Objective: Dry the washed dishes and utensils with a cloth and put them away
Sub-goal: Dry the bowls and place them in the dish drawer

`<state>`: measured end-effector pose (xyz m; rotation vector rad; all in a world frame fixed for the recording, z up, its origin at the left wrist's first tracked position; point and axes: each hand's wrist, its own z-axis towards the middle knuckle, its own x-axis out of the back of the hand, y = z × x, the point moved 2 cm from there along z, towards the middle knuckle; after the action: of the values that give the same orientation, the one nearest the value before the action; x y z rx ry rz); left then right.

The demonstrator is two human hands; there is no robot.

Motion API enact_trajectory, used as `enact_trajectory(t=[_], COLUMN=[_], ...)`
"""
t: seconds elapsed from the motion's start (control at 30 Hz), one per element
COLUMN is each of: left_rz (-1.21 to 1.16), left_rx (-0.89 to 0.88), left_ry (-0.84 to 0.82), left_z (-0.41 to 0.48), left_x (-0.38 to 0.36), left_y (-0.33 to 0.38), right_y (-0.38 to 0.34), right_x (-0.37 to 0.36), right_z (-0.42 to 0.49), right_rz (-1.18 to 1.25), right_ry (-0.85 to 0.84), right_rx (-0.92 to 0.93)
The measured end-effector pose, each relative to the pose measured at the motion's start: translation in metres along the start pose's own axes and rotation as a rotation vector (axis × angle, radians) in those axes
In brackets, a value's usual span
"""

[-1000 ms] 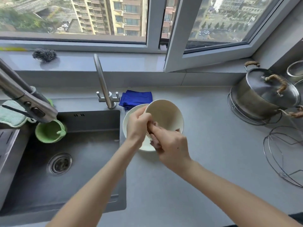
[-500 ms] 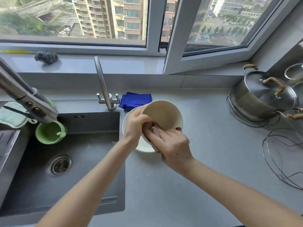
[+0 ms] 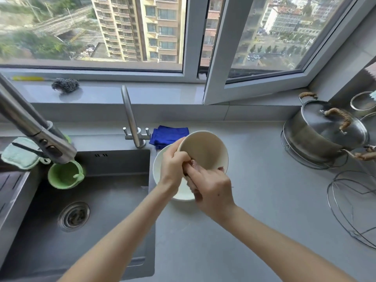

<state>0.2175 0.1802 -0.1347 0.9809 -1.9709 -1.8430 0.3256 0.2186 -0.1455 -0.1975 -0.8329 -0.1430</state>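
Observation:
A cream bowl [image 3: 205, 149] is tilted toward me above a white bowl [image 3: 181, 192] that rests on the grey counter just right of the sink. My left hand [image 3: 172, 167] grips the cream bowl's left rim. My right hand [image 3: 211, 190] presses a small pinkish cloth [image 3: 194, 164] against the bowl's near inner wall; most of the cloth is hidden under my fingers. A folded blue cloth [image 3: 168, 134] lies behind the bowls, by the small tap.
The steel sink [image 3: 114, 190] holds a green cup [image 3: 65, 176] at its left. A small tap [image 3: 130, 119] and a large pull-out tap [image 3: 30, 125] stand over it. A lidded steel pot [image 3: 325, 135] and a wire rack [image 3: 354, 206] occupy the right counter. A steel scourer [image 3: 65, 85] sits on the sill.
My right hand has shifted the cloth along the cream bowl's inner wall, and the bowl has turned slightly in my left hand. Nothing else has moved.

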Motion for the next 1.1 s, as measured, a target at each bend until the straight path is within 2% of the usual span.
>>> enact_trajectory(t=[0.07,0.17,0.2,0.27,0.33,0.43,0.47,0.57,0.7,0.8,0.9,0.97,1.03,1.1], left_rz=[0.134,0.459,0.481,0.416,0.384,0.513,0.494,0.553,0.441,0.367,0.248,0.139,0.067,0.053], left_rx=[0.114,0.244,0.300,0.429,0.442,0.145,0.065,-0.017,0.149,0.222,0.270,0.307,0.298,0.254], left_ry=[-0.095,-0.467,-0.553,-0.616,-0.623,-0.538,-0.548,-0.712,-0.902,-0.899,-0.702,-0.566,-0.474,-0.401], left_z=[0.009,0.019,0.020,0.022,0.027,0.028,0.025,0.016,0.019,0.019,0.013,0.013,0.014,0.016], left_x=[0.014,0.021,0.020,0.021,0.025,0.030,0.031,0.028,0.015,0.010,0.010,0.012,0.013,0.010], left_y=[0.008,0.028,0.037,0.048,0.047,0.047,0.051,0.055,0.064,0.060,0.038,0.026,0.022,0.020], right_y=[0.010,0.032,0.036,0.039,0.036,0.052,0.058,0.075,0.083,0.088,0.096,0.085,0.056,0.025], right_x=[0.007,0.024,0.028,0.032,0.042,0.064,0.072,0.083,0.081,0.073,0.076,0.085,0.083,0.059], right_z=[-0.006,-0.006,-0.002,0.009,0.022,0.038,0.041,0.046,0.046,0.046,0.044,0.037,0.027,0.015], right_rz=[0.037,0.052,0.046,0.081,0.235,0.777,0.945,1.248,1.596,1.477,1.266,1.106,0.853,0.522], right_ry=[-0.074,-0.215,-0.265,-0.364,-0.493,-0.744,-0.833,-0.932,-0.929,-0.623,-0.218,-0.026,-0.036,-0.245], right_rx=[0.190,0.512,0.546,0.506,0.306,-0.342,-0.507,-0.684,-0.766,-0.909,-1.027,-1.006,-0.794,-0.530])
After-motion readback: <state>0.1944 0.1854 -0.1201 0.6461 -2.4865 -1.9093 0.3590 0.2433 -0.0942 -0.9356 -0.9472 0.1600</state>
